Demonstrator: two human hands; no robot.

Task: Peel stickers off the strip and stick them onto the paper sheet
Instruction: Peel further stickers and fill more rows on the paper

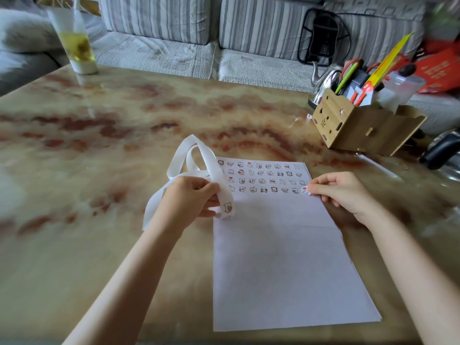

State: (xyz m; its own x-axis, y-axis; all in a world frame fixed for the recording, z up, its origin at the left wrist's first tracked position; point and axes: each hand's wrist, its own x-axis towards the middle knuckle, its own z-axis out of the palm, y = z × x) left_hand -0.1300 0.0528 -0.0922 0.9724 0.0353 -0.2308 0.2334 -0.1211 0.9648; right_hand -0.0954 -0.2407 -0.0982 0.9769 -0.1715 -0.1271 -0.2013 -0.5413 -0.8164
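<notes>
Paper sheet (278, 265) lies flat by the table's (99, 145) near edge, rows of stickers (261, 176) across its far end. At its left edge the looping white strip (211, 165) is gripped in the curled left hand (191, 197). The right hand (341, 190) pinches a round sticker (305, 190) against the sheet's right edge.

Marble-pattern table (124, 145) in front of me: glossy, beige with red-brown veins, soft daylight glare on top. Grey striped sofa (159, 53) along far edge, two back cushions, quilted seat covers. Black mesh back support (321, 38) leans on right cushion. Grey pillow (22, 31) far left. Clear tumbler (77, 46), yellowish drink, near far-left corner. Wooden organizer (358, 125) near right edge, pens upright inside; steel kettle (323, 80) just behind. Red packaging (440, 68) beyond, blurred.
</notes>
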